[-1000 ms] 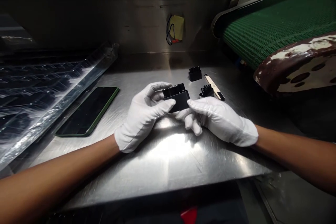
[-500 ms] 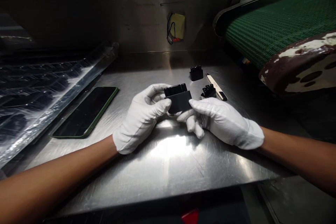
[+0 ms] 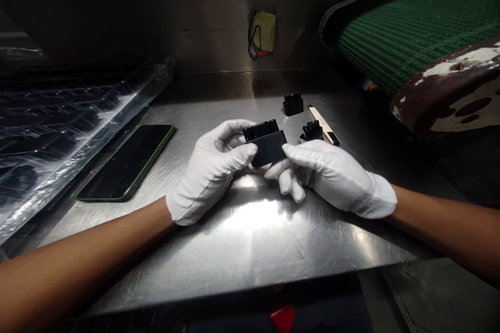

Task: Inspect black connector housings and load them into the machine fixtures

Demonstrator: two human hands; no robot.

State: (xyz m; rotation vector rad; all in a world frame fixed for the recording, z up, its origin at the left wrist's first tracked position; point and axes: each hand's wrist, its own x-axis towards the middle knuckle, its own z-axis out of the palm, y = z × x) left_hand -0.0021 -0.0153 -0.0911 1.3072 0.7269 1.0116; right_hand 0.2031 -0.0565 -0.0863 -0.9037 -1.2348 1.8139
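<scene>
Both hands wear white gloves and hold one black rectangular plastic part (image 3: 269, 149) above the metal table. Shiny black rounded pieces show along its top edge; its exact kind I cannot make out. My left hand (image 3: 214, 166) pinches its left end, thumb on the front face and fingers behind. At the right end, my right hand (image 3: 328, 174) grips it with the thumb at the edge and fingers underneath. Just beyond the right hand lies a similar black part (image 3: 311, 131), partly hidden by the glove. Another black part (image 3: 292, 104) stands upright farther back.
A beige-and-black cutter-like tool (image 3: 323, 124) lies right of the black parts. A phone in a green case (image 3: 128, 164) rests at left beside plastic-wrapped trays (image 3: 50, 145). A green conveyor belt (image 3: 425, 26) juts in at upper right. The metal table's (image 3: 234, 265) front edge is near.
The view has shifted slightly, so the table and its items sit a little higher. Both hands keep the same hold on the black part, which has barely moved.
</scene>
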